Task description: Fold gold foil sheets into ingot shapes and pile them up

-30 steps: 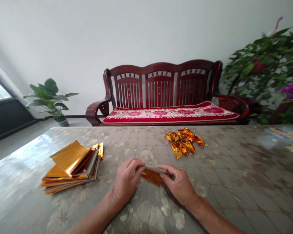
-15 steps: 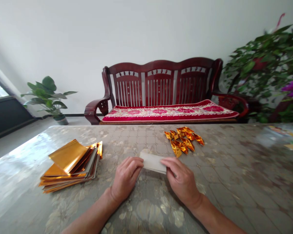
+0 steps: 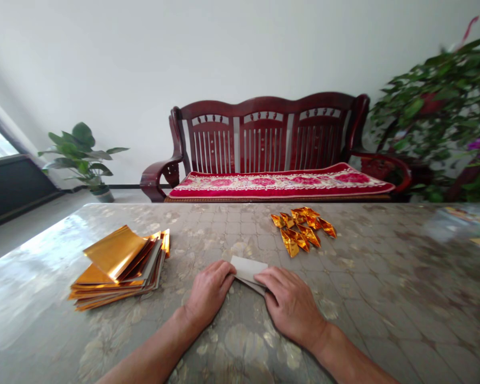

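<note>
Together, our left hand (image 3: pixel 208 292) and right hand (image 3: pixel 291 308) clamp down on a folded pale-grey paper sheet (image 3: pixel 248 268) lying on the floral-patterned worktop (image 3: pixel 384 277).

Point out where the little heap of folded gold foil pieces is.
In the head view, the heap of folded gold foil pieces lies on the table right of centre, beyond the right hand, near the far edge.

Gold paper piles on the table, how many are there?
2. A stack of flat sheets lies left of the left hand; a heap of folded pieces lies beyond the right hand. Both hands press one separate pale sheet. None seems hidden.
</note>
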